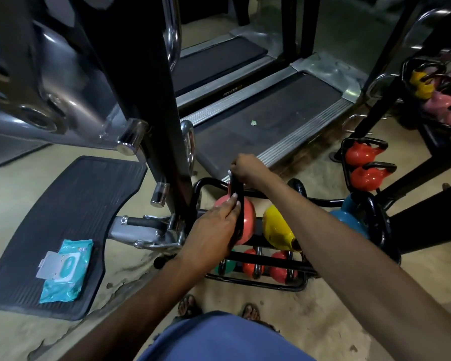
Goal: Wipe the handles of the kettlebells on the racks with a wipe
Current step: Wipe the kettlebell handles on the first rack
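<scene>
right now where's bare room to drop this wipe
Bare: the black ribbed rubber mat beyond the teal wipes pack; floor between mat and black kettlebell rack. Crowded: rack top, left hand and right hand on coral kettlebell.

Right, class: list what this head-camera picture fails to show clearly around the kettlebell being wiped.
Wipe: head view, only a white sliver shows; the right hand pinching it covers the rest.
Left hand: head view, whether its fingers curl round the pink kettlebell's handle is hidden by the hand itself.
Wipes pack: head view, print too small to read.
</scene>
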{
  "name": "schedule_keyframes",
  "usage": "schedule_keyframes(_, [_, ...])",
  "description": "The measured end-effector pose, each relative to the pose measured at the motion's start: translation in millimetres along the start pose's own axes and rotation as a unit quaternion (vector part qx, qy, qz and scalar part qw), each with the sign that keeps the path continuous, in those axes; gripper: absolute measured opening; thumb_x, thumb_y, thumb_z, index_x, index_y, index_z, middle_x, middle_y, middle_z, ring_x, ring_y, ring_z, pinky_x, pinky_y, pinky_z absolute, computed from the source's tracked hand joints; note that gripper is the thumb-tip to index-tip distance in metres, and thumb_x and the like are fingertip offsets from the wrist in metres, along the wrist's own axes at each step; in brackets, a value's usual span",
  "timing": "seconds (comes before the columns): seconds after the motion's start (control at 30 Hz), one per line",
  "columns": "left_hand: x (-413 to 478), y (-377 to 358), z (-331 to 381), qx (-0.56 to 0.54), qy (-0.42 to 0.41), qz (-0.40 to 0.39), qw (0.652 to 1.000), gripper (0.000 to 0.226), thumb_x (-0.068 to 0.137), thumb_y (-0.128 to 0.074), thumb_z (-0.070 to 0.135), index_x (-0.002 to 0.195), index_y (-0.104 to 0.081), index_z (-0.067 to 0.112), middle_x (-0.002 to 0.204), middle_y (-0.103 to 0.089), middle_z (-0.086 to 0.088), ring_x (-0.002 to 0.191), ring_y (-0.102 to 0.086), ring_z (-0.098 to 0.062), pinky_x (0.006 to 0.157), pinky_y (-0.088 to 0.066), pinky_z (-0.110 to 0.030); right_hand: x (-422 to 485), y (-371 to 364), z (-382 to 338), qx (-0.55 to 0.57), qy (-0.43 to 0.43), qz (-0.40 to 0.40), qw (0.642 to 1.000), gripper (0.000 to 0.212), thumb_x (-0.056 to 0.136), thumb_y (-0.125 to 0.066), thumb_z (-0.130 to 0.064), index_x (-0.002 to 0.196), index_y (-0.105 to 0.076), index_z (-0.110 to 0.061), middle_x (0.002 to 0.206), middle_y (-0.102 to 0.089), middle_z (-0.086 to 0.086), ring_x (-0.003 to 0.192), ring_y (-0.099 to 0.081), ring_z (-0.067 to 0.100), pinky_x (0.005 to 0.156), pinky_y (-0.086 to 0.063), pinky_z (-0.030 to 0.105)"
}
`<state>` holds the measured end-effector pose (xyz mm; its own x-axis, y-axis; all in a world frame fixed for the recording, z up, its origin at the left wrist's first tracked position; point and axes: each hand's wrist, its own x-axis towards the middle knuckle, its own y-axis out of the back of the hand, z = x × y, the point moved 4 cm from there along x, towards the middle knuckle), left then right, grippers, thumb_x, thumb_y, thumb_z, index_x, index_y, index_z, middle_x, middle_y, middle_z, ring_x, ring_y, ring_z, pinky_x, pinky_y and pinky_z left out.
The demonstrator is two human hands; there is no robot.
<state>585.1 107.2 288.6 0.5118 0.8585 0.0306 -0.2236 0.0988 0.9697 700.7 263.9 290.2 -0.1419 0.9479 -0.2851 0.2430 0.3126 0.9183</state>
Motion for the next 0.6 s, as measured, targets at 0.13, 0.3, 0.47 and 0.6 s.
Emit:
schedule_keyframes(0.13, [1.8,3.6,4.6,0.016,0.011,-0.001,1.000,0.068,0.082,-0.077,0.025,0.143,-0.050,0.012,0.153,-0.044,-0.008,0.121,-0.059,-0.020,0.100,-0.048,-0.027,-15.9,8.1,-30.2,-0.194,0.120,-0.003,0.974,0.026,0.092,-0.055,-0.015,0.110,-0.070,-0.003,0.115,-0.069,0.019,0.108,-0.066,0.037,0.080,-0.052,0.038])
schedule_keyframes(0.3, [4.3,10.8,12.1,0.021,0.015,-0.018,1.000,0.054,0.075,-0.081,0.022,0.125,-0.064,0.011,0.123,-0.063,-0.006,0.100,-0.064,-0.020,0.083,-0.052,-0.026,-11.2,-13.6,-58.0,-0.333,0.164,-0.049,0.927,0.028,0.100,-0.050,-0.016,0.119,-0.070,-0.013,0.121,-0.070,0.008,0.111,-0.068,0.033,0.080,-0.058,0.038])
schedule_keyframes(0.47, [3.0,16.6,12.4,0.011,0.010,-0.007,1.000,0.050,0.081,-0.077,0.019,0.127,-0.061,0.010,0.129,-0.061,-0.008,0.106,-0.064,-0.021,0.087,-0.052,-0.027,1.6,-12.5,-64.2,-0.324,0.102,-0.040,0.940,0.026,0.096,-0.060,-0.025,0.117,-0.072,-0.014,0.120,-0.070,0.006,0.109,-0.069,0.032,0.085,-0.060,0.042])
schedule_keyframes(0.6, [4.7,9.7,7.9,-0.005,0.012,0.005,1.000,0.066,0.091,-0.066,0.023,0.151,-0.040,0.011,0.159,-0.036,-0.011,0.134,-0.050,-0.025,0.110,-0.040,-0.032,5.3,5.9,-14.1,-0.020,-0.088,-0.125,0.988,0.028,0.094,-0.050,-0.022,0.100,-0.072,-0.005,0.103,-0.072,0.016,0.087,-0.072,0.033,0.072,-0.058,0.035])
